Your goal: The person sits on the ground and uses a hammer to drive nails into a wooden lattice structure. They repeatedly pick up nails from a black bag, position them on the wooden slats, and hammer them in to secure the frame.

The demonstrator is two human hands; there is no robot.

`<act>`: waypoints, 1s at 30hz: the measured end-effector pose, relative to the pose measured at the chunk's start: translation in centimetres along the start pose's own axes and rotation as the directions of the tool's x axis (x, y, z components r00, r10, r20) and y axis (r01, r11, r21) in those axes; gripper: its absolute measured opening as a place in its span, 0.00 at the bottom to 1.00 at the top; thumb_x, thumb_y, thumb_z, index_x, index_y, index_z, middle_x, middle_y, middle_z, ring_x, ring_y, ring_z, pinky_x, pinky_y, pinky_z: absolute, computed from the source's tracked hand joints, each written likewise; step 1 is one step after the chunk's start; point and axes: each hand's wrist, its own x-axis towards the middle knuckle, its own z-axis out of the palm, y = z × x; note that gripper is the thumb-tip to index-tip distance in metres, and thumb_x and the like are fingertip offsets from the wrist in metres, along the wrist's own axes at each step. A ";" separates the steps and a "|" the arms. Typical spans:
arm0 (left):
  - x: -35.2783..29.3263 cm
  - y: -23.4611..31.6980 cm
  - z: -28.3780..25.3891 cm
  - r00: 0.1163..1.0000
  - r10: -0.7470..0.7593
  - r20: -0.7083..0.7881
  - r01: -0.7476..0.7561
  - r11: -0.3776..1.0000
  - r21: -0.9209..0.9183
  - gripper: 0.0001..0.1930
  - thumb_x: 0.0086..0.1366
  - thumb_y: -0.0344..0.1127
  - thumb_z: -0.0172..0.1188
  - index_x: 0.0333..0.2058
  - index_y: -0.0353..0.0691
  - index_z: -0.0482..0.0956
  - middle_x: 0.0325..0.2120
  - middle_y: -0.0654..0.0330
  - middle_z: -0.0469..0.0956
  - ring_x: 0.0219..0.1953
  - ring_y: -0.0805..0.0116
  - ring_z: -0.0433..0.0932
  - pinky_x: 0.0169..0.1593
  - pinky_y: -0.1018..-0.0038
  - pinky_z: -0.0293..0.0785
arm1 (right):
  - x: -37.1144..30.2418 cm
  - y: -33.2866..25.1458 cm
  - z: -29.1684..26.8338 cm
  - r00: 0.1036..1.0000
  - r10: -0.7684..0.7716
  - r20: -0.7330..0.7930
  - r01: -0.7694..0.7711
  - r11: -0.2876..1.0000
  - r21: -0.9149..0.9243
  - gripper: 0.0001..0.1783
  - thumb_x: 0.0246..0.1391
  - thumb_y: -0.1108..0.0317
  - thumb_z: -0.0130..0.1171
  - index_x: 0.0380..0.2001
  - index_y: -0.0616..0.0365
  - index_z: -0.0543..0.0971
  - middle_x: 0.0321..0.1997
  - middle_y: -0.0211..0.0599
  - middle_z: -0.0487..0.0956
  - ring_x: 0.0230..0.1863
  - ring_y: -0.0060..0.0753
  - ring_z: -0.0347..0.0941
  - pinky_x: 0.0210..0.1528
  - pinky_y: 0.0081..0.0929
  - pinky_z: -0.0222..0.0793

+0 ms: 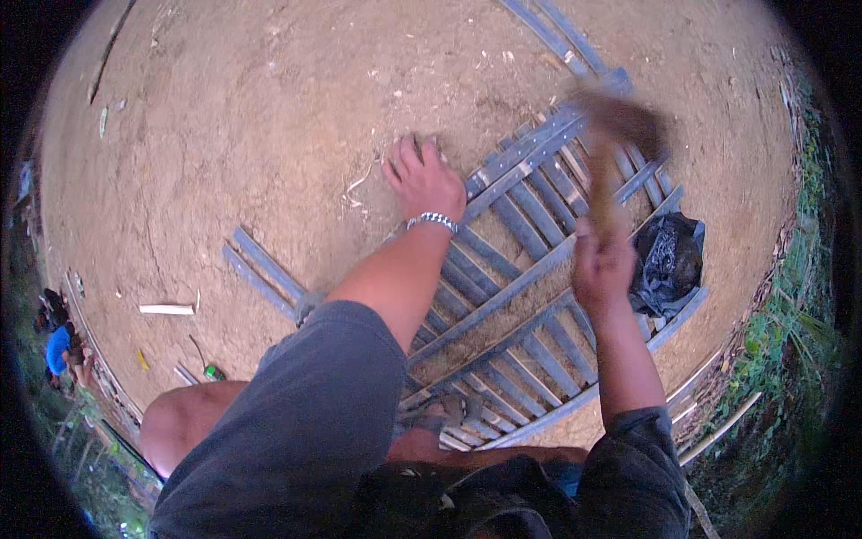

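Observation:
My right hand (604, 268) is closed around the wooden handle of a hammer (620, 121). Its brown head is smeared by motion above the far right part of a slatted frame (525, 262). The frame, made of bluish-grey strips, lies on the ground, with pale nail or staple marks along its far rail (530, 153). Beside the left end of that rail, my left hand (429, 184) rests with its fingers extended and slightly bent. A chain bracelet (433, 219) circles the left wrist. Whether the palm presses on the rail is hidden.
A black plastic bag (669, 262) lies on the frame's right side. Loose strips (265, 269) lie at left, near a pale wood piece (168, 309) and a small green object (213, 371). Plants (781, 314) border the right. A person in blue (59, 349) is far left.

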 end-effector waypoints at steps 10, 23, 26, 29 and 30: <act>0.7 1.0 0.1 1.000 0.014 -0.021 -0.014 1.000 -0.025 0.21 0.67 0.36 0.56 0.58 0.39 0.72 0.64 0.46 0.63 0.71 0.47 0.58 0.74 0.42 0.44 | -11.9 5.8 -0.2 0.931 0.294 0.217 -0.248 0.945 -0.213 0.30 0.61 0.70 0.60 0.66 0.51 0.66 0.53 0.62 0.79 0.53 0.69 0.76 0.54 0.55 0.74; -0.3 -3.7 0.6 0.975 0.120 -0.187 -0.142 0.984 -0.108 0.19 0.66 0.35 0.56 0.54 0.36 0.74 0.54 0.43 0.74 0.63 0.43 0.68 0.68 0.49 0.59 | -25.2 10.6 -7.6 0.839 0.502 0.209 -0.460 0.860 -0.219 0.29 0.63 0.67 0.58 0.66 0.50 0.64 0.48 0.67 0.79 0.50 0.72 0.76 0.49 0.57 0.74; -5.5 -4.6 -2.9 0.993 0.061 0.100 -0.052 0.995 -0.083 0.20 0.68 0.38 0.57 0.55 0.35 0.74 0.53 0.45 0.74 0.59 0.44 0.70 0.65 0.51 0.62 | -30.5 13.9 -7.6 0.846 0.517 0.130 -0.486 0.849 -0.208 0.27 0.64 0.64 0.58 0.65 0.49 0.66 0.45 0.67 0.80 0.47 0.72 0.77 0.46 0.59 0.74; -9.3 -7.8 -10.3 0.954 0.016 0.301 -0.084 0.973 0.215 0.23 0.67 0.42 0.59 0.57 0.36 0.74 0.52 0.42 0.76 0.57 0.42 0.73 0.61 0.52 0.69 | -30.9 13.5 -4.6 0.852 0.509 0.119 -0.501 0.860 -0.096 0.24 0.64 0.64 0.59 0.61 0.53 0.69 0.45 0.64 0.80 0.49 0.71 0.77 0.50 0.56 0.72; -10.7 -6.7 -12.5 0.875 -0.062 0.479 -0.043 0.978 0.204 0.24 0.66 0.43 0.60 0.56 0.36 0.75 0.53 0.41 0.77 0.58 0.42 0.74 0.61 0.53 0.70 | -31.5 13.7 -4.3 0.845 0.525 0.098 -0.522 0.851 -0.054 0.22 0.63 0.64 0.59 0.59 0.55 0.70 0.45 0.63 0.81 0.50 0.70 0.77 0.52 0.55 0.72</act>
